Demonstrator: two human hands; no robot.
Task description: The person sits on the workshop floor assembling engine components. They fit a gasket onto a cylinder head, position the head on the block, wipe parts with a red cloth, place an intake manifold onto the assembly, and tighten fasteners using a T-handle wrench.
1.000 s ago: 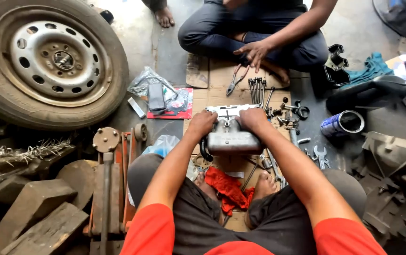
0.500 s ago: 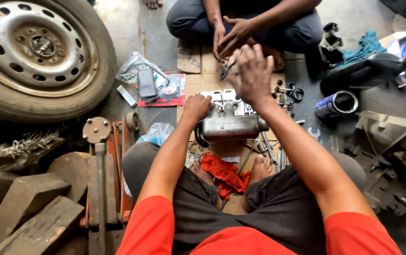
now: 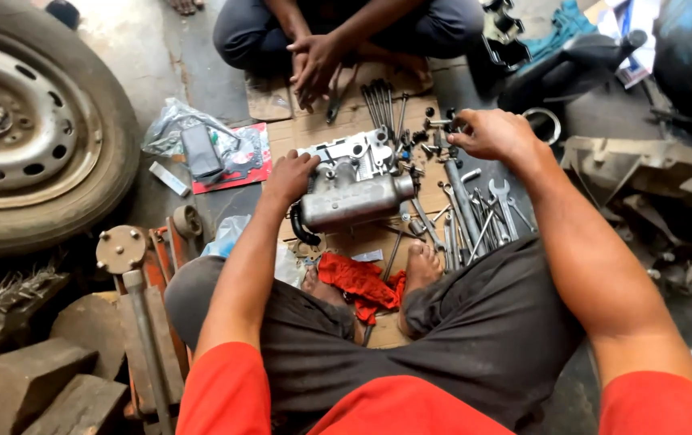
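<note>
At the frame's centre, my left hand (image 3: pixel 291 176) rested on the left end of a grey metal engine part (image 3: pixel 354 197) lying on cardboard (image 3: pixel 378 238), fingers curled against it. My right hand (image 3: pixel 492 133), upper right of centre, closed loosely over small bolts (image 3: pixel 434 137). Spanners (image 3: pixel 487 213) lay just below. A tyre (image 3: pixel 36 129) filled the upper left.
</note>
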